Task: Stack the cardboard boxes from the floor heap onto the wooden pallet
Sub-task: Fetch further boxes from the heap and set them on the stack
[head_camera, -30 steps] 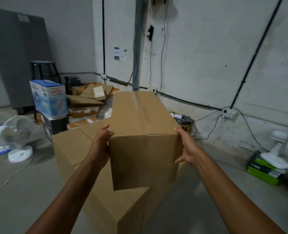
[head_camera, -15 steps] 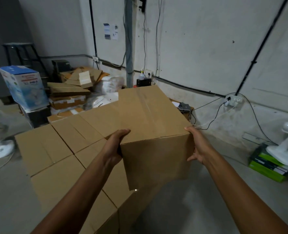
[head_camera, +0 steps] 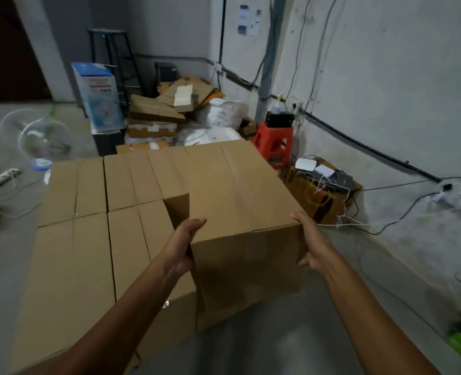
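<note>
The left hand (head_camera: 182, 247) and the right hand (head_camera: 311, 244) grip a cardboard box (head_camera: 240, 201) at its near end, with the thumbs on the top edge and the other fingers curled against its sides. The cardboard box is at the right edge of the stack of cardboard boxes (head_camera: 88, 239), with its top slightly higher.

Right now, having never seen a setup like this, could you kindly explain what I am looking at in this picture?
There is no machine here: a person wears a camera on the head, looking forward and down at their own arms. The left hand and right hand grip the sides of one cardboard box, thumbs on its top edge, at the right side of the stacked boxes. Behind stand a red stool and a floor fan. No pallet shows.
</note>
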A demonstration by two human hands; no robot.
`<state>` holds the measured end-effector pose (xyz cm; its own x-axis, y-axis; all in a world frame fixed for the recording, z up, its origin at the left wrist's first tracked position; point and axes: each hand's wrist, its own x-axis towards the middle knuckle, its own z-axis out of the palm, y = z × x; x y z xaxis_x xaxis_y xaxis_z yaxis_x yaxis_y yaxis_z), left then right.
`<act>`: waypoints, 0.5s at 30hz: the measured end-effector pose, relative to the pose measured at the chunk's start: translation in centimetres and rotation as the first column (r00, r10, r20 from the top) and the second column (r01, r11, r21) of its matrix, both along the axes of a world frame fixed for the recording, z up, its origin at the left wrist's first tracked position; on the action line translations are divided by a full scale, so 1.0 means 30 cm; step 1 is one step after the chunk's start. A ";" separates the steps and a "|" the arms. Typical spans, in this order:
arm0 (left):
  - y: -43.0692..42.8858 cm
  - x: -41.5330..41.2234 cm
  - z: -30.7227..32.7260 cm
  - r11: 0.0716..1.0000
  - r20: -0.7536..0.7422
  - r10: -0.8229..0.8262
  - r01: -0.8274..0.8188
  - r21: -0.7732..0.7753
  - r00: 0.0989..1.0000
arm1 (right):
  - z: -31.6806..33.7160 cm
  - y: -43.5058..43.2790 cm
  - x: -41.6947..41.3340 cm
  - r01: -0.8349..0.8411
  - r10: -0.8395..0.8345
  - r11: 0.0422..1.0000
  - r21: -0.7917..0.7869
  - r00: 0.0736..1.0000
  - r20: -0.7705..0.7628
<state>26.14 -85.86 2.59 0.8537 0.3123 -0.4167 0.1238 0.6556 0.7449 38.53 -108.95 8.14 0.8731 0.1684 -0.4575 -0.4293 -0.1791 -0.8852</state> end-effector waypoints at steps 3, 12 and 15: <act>-0.017 0.076 -0.052 0.997 -0.060 0.075 -0.075 -0.009 0.995 | -0.072 0.026 0.122 -0.057 0.055 0.998 -0.029 0.996 -0.072; 0.053 0.307 -0.302 0.969 -0.210 0.239 -0.246 -0.003 0.948 | -0.367 0.156 0.455 -0.191 0.169 0.978 -0.079 0.958 -0.230; 0.073 0.361 -0.402 0.953 -0.255 0.299 -0.299 0.040 0.919 | -0.487 0.177 0.538 -0.221 0.202 0.974 -0.044 0.942 -0.269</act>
